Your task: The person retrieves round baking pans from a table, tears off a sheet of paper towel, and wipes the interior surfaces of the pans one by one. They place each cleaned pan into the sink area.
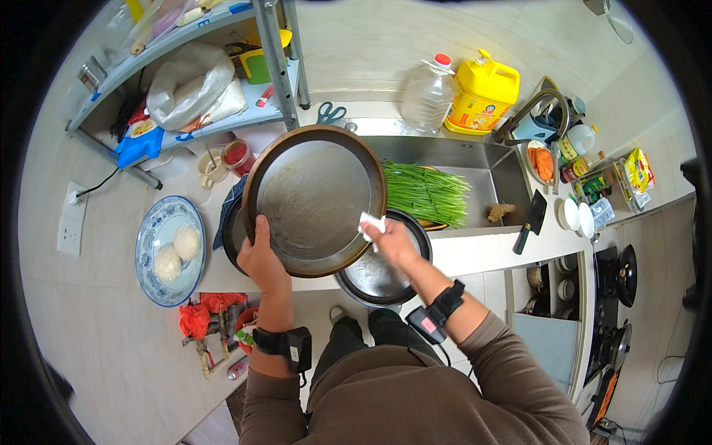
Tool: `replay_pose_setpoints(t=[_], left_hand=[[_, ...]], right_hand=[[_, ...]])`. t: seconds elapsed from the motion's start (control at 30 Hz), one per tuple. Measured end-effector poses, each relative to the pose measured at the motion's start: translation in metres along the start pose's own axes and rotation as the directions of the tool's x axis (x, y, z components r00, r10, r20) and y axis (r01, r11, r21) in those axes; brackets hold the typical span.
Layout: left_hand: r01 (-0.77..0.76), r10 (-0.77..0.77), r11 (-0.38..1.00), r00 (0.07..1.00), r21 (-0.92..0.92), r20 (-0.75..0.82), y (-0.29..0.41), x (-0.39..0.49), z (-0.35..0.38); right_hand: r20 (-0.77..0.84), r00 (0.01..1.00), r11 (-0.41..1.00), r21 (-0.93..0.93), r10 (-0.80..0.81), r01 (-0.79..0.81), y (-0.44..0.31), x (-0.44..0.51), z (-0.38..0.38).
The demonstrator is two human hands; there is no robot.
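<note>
My left hand (264, 261) grips the left rim of a round brown metal pan (314, 194), its thumb over the edge. The pan is held tilted above the counter, its inside facing me and streaked with a dull sheen. In my right hand (396, 242) is a crumpled white paper tissue (371, 225), close to the pan's lower right rim; whether it touches the metal I cannot tell. Beneath lies a second round dark pan (378, 281), partly covered and reaching past the counter's front edge. Another dark round pan (233, 233) shows behind my left hand.
A blue-patterned plate (153, 222) with two pale wrapped dough balls stands at left. Green chives (425, 192) fill part of the steel sink (500, 178). A cleaver (531, 222) lies right of it. A metal shelf (278, 67) rises at back left; a stove (606, 311) is far right.
</note>
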State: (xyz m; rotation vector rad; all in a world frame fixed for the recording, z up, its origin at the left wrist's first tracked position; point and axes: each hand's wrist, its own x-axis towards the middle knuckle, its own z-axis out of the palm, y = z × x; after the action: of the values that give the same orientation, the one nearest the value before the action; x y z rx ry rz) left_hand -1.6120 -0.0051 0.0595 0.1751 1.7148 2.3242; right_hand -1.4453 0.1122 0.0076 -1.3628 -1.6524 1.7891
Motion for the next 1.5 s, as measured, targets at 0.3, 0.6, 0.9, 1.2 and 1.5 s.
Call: replay_pose_setpoints(t=[0.3, 0.6, 0.9, 1.2, 1.5], left_hand=[[0.411, -0.347, 0.909, 0.841, 0.073, -0.415, -0.084, 0.004, -0.059], [0.542, -0.459, 0.84, 0.73, 0.02, -0.508, -0.1, 0.023, -0.119], [0.514, -0.404, 0.851, 0.774, 0.11, -0.488, -0.121, 0.042, -0.127], [0.412, -0.277, 0.852, 0.878, 0.323, -0.39, -0.132, 0.025, -0.142], [-0.233, -0.184, 0.572, 0.898, 0.787, 0.4, -0.135, -0.04, -0.089]], right_hand=[[0.588, 0.792, 0.971, -0.237, 0.167, -0.029, 0.009, -0.026, 0.011], [0.4, 0.917, 1.0, -0.023, 0.008, 0.001, 0.031, -0.011, -0.022], [0.253, 0.968, 0.995, 0.096, 0.005, -0.03, 0.041, -0.003, -0.046], [-0.123, 0.949, 0.899, -0.376, -0.289, 0.225, 0.087, 0.002, -0.081], [0.191, 0.791, 0.137, -0.935, -0.581, 0.327, 0.132, 0.002, -0.071]])
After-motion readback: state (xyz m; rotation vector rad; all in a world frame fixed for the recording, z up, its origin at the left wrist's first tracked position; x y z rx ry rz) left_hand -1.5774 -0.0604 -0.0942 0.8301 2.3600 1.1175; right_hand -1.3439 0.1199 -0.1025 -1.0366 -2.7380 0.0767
